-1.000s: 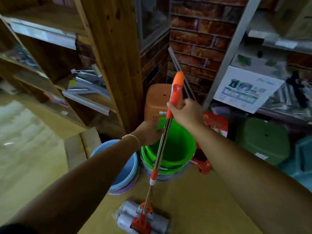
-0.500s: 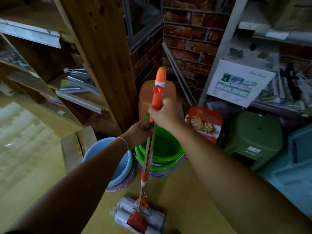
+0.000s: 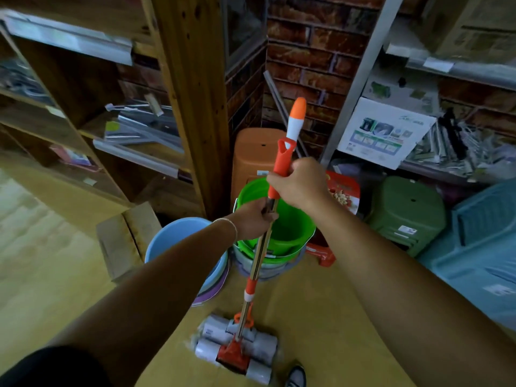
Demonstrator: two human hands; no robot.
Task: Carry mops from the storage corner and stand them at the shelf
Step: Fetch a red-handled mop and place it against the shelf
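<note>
Nearest the camera, a shoe tip (image 3: 296,376) shows at the bottom edge on the yellowish floor (image 3: 321,317). Just beyond it lies the sponge mop's (image 3: 252,277) head, grey rollers in clear wrapping with an orange bracket; the small label on the wrapping is too blurred to read. The metal shaft rises tilted toward the corner. The left hand (image 3: 252,220), with a thin bracelet at the wrist, is curled round the bare shaft; just above it the right hand (image 3: 300,185) grips the orange handle sleeve, below the white and orange tip.

Behind the hands stand stacked green buckets (image 3: 290,233) and, beside them to the left, a blue basin (image 3: 173,238). Farther back are an orange stool (image 3: 251,155), a green stool (image 3: 405,208) bearing an unreadable sticker, a wooden post (image 3: 195,93), and a white printed carton (image 3: 385,132) on the metal shelf (image 3: 363,65); its print cannot be made out. A brick wall (image 3: 307,51) closes the corner.
</note>
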